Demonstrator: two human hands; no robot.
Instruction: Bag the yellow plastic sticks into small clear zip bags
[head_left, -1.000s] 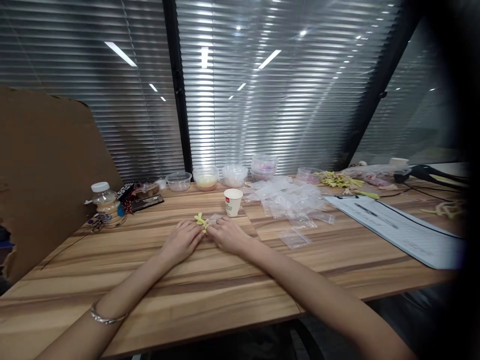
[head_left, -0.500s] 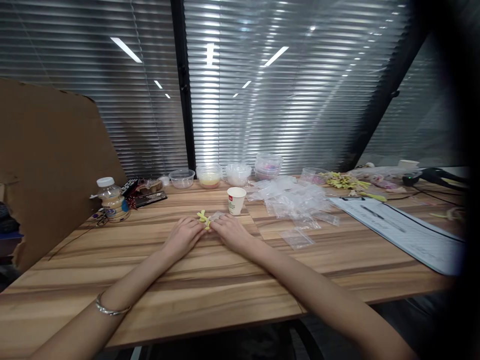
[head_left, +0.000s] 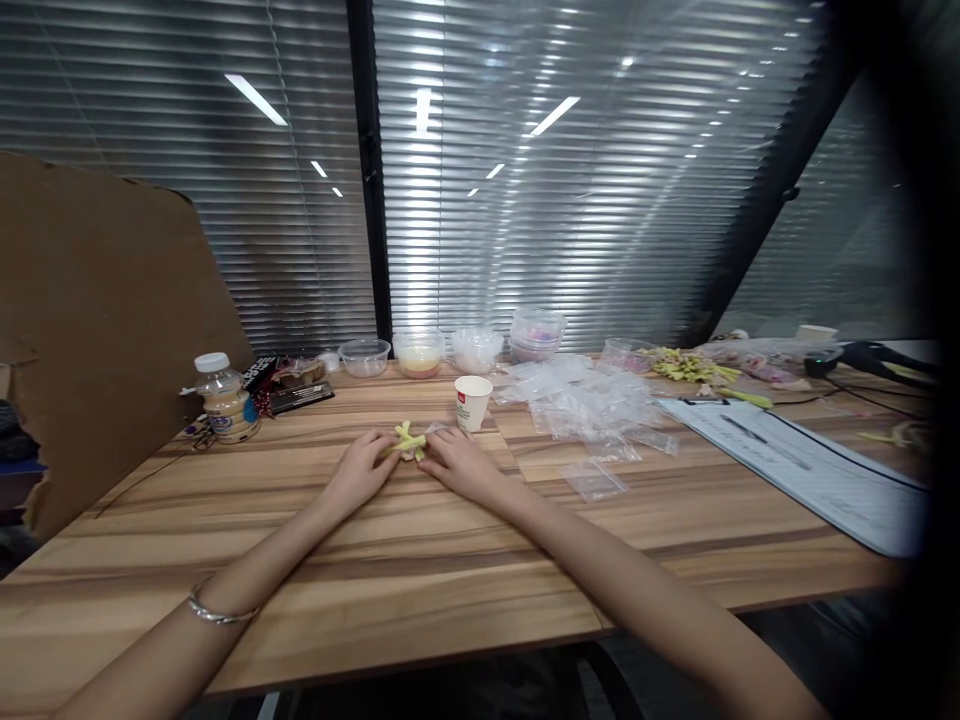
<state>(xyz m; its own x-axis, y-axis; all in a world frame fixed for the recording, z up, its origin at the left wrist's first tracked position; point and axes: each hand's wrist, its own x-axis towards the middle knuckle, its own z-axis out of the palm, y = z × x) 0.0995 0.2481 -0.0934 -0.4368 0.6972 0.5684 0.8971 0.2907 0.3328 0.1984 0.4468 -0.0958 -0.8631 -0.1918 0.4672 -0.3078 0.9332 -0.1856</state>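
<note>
A small yellow-green piece [head_left: 409, 440] with crossing, strip-like arms lies on the table between my hands; its exact kind is too small to tell. My left hand [head_left: 364, 465] pinches it from the left, fingers bent and closed. From the other side my right hand [head_left: 456, 462] has its fingertips closed at the piece's right end. A bit of clear plastic [head_left: 435, 427] shows behind my right fingers, mostly hidden. Just beyond that hand stands an upright white paper cup [head_left: 472, 402] with a red label.
Clear plastic bags [head_left: 592, 400] are heaped right of the cup, with one small bag [head_left: 594, 480] nearer. Several clear tubs [head_left: 364, 357] line the back. A yellow-green pile [head_left: 691, 366] and a clipboard [head_left: 810, 465] are at right, a bottle [head_left: 225, 400] and cardboard [head_left: 112, 330] at left.
My hands have drawn slightly apart, the left one moving a little left. More of the yellow-green piece shows between them, and it has turned. Less of the clear plastic shows.
</note>
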